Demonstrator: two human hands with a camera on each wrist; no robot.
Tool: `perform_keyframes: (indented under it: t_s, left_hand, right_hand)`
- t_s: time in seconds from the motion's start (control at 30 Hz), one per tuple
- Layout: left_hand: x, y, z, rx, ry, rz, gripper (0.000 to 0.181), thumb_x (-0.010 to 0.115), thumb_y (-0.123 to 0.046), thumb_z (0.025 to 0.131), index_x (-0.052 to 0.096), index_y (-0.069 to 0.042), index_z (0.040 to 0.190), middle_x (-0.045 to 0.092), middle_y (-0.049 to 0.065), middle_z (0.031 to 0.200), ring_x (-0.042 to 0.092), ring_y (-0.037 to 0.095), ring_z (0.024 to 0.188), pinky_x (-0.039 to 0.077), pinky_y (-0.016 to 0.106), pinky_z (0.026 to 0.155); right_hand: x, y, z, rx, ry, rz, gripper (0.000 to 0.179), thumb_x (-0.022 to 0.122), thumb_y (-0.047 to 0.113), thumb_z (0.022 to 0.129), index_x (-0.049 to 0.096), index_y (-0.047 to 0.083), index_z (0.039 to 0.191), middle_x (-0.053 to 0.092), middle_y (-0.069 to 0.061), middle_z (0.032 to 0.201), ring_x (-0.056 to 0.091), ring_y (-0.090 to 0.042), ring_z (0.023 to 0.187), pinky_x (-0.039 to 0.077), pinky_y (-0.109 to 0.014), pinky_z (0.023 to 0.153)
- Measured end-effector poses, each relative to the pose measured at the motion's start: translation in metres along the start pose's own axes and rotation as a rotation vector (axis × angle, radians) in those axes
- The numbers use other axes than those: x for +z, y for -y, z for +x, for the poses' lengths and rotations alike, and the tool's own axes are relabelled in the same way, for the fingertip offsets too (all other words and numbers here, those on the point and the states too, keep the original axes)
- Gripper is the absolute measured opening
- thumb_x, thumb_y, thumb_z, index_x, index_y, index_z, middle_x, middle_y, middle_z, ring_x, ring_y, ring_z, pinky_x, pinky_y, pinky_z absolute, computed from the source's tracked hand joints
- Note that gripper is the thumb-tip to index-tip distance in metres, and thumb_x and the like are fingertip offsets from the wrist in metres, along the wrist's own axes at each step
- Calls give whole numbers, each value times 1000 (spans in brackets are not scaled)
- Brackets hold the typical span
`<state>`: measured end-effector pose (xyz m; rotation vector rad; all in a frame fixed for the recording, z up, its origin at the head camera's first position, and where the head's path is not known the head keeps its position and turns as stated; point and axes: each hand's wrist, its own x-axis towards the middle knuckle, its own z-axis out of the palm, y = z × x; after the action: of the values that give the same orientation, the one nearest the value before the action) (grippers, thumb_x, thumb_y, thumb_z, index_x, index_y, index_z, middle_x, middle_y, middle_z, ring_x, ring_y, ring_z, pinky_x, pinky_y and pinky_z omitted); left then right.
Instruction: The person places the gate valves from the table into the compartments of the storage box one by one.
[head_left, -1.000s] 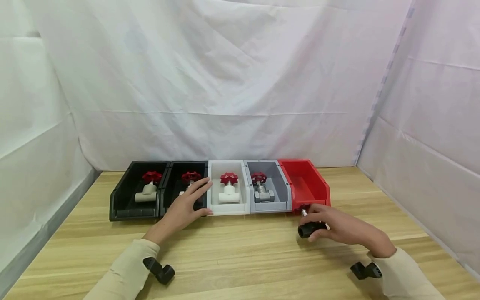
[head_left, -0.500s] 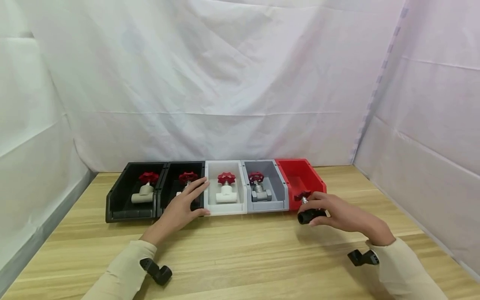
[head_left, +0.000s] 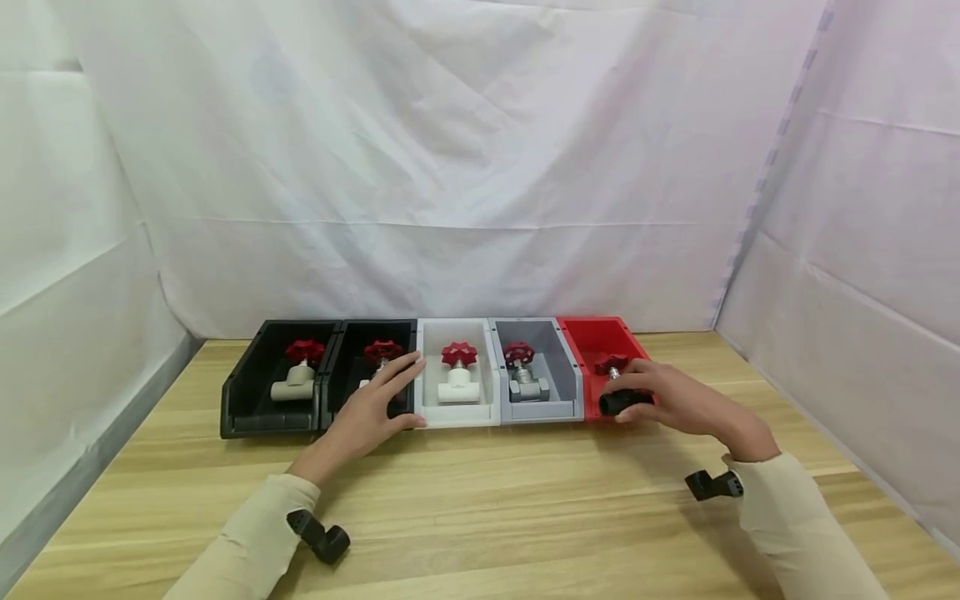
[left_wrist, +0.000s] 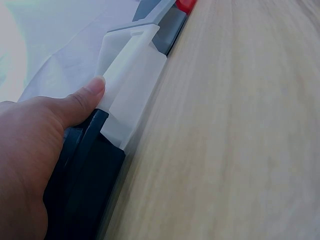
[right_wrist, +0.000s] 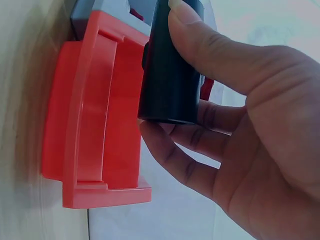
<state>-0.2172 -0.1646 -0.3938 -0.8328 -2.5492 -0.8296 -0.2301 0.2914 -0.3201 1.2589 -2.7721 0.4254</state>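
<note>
My right hand (head_left: pixel 675 398) grips a valve with a black body (head_left: pixel 621 402) and a red handwheel (head_left: pixel 611 364), over the front part of the red bin (head_left: pixel 603 331). In the right wrist view the thumb presses along the valve's black tube (right_wrist: pixel 170 80), fingers bent behind it. My left hand (head_left: pixel 362 421) is spread over the second black bin (head_left: pixel 352 333), partly hiding the valve (head_left: pixel 382 352) inside. Its fingertips reach the side edge of the white bin (head_left: pixel 420 333), and in the left wrist view its thumb (left_wrist: pixel 90 97) rests on the front rim where both bins meet.
A white valve (head_left: pixel 459 387) lies in the white bin, a metal valve (head_left: pixel 527 387) in the grey bin (head_left: pixel 558 350), and a beige valve (head_left: pixel 294 385) in the leftmost black bin (head_left: pixel 243 392). All bins stand in a row on the wooden table (head_left: pixel 487 508) before white curtains (head_left: pixel 465 275).
My right hand has carried the valve forward and up, from in front of the red bin to over its front part. The left hand has stayed on the bins.
</note>
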Motion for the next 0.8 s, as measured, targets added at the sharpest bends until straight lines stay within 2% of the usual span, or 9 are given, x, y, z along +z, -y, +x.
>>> perform_keyframes:
  t_s: [0.3,0.53,0.8]
  left_hand:
    - [0,3,-2,13,-18,16,85,79,-31,76,36,-18,149,30,3,153,57,27,112,51,43,78]
    - [1,3,-2,27,-17,2,86,78,-33,76,36,-18,149,30,4,153,56,27,115,50,46,82]
    - [1,0,0,-2,3,5,86,78,-33,77,35,-20,150,29,2,153,54,27,118,49,46,84]
  right_hand:
    - [-5,-10,15,80,-6,35,31,72,32,86,66,28,116,53,6,102,51,-13,89,48,-31,73]
    - [-1,-21,20,117,-11,26,32,75,25,84,67,27,115,53,4,102,51,-14,90,48,-33,75]
    - [10,-27,25,206,27,-11,35,74,21,85,68,21,120,55,-2,104,52,-20,95,48,-39,80]
